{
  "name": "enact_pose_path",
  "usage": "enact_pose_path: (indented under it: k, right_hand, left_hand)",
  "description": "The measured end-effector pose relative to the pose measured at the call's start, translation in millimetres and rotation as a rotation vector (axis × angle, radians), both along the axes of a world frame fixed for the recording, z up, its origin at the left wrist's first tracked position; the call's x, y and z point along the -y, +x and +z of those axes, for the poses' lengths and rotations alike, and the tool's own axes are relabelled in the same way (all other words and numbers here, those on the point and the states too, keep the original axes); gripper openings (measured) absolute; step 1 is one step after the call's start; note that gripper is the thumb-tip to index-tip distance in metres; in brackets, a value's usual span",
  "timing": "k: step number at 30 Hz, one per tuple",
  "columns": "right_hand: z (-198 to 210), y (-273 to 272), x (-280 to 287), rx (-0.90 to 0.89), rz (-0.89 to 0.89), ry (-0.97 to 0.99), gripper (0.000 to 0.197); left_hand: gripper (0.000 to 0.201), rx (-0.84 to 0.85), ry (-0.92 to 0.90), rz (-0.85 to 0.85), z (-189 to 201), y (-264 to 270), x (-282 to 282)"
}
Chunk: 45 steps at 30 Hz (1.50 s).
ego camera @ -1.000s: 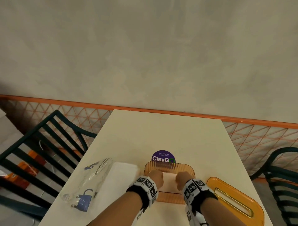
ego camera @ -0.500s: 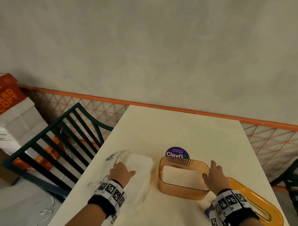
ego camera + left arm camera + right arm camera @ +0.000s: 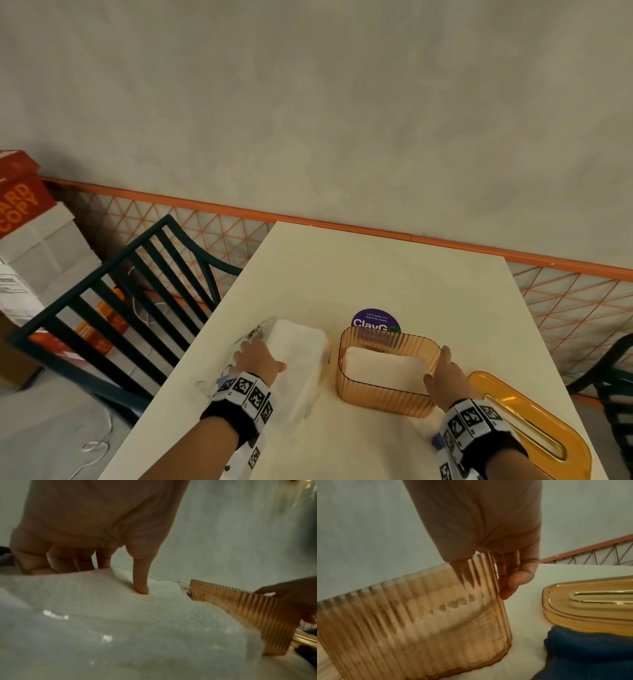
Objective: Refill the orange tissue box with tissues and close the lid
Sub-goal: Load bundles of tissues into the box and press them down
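Orange tissue box (image 3: 383,394), right hand (image 3: 445,380) gripping rim

Cream counter (image 3: 394,274), centre of frame. Round purple "ClayGo" sticker (image 3: 375,320) on the counter, mid-frame. Dark green slatted chair (image 3: 113,291), left; part of a second chair (image 3: 613,383), right edge. Orange lattice railing (image 3: 565,298) along the grey wall (image 3: 308,102). Stacked cartons (image 3: 24,219), one red-orange, upper left. Blue cloth (image 3: 590,654), lower right of the right wrist view.
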State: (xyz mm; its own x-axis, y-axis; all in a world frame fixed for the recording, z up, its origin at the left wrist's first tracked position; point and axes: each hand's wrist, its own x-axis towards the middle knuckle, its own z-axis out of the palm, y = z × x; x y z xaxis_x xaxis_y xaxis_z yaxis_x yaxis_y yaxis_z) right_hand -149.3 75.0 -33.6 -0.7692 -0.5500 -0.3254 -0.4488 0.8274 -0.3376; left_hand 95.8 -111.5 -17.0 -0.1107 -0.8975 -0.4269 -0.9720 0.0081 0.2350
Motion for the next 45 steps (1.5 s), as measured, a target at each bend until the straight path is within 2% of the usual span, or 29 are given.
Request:
enact_pose_path:
  k: [5,9,12,15,17,19,22,24,26,29,33,39,41,43,45]
  right_hand:
    - [-4,-1,1,-0.011,0.009,0.016,0.065]
    - [-5,-6,1,0.008,0.03,0.028,0.069]
    - [0,-10,0,0.075,0.059,0.057,0.076]
    - [23,-12,4,-0.008,0.14,0.08,0.079]
    - [53,-4,13,-0.075,0.223,-0.029,0.075]
    - [85,13,28,0.03,0.289,-0.223,0.071]
    - [118,49,51,0.485,0.318,-0.446,0.066]
    - [126,74,63,0.718,0.292,-0.535,0.065]
    - [129,93,71,0.847,0.263,-0.595,0.061]
    - [130,108,80,0.997,0.224,-0.659,0.055]
    - [132,111,89,1.028,0.197,-0.739,0.054]
    - [129,114,91,1.037,0.113,-0.74,0.047]
    - [129,115,91,1.054,0.059,-0.757,0.042]
    - [129,116,92,1.06,0.025,-0.756,0.039]
    - [128,117,93,1.055,0.064,-0.728,0.041]
  left_hand:
    - [0.067,-0.058,-0.001,-0.014,3,-2,-5]
    - [0.065,-0.293,0.108,-0.004,5,4,3]
    - [0.061,-0.44,0.266,-0.038,16,13,12]
    - [0.05,-0.677,0.452,-0.008,39,25,19]
    - [0.045,-0.802,0.545,-0.014,55,32,21]
    - [0.041,-0.906,0.604,-0.037,69,37,20]
    - [0.043,-1.067,0.642,-0.048,87,39,12]
    - [0.061,-1.175,0.676,-0.061,93,39,7]
    - [0.079,-1.285,0.758,-0.083,95,38,2]
    - [0.073,-1.399,0.813,-0.069,93,39,-3]
    - [0.064,-1.44,0.771,-0.007,82,42,-8]
    - [0.064,-1.526,0.708,0.229,76,47,-10]
    - [0.048,-1.563,0.679,0.308,77,49,-10]
    - [0.032,-1.613,0.669,0.317,80,51,-13]
    - [0.037,-1.636,0.693,0.271,83,51,-17]
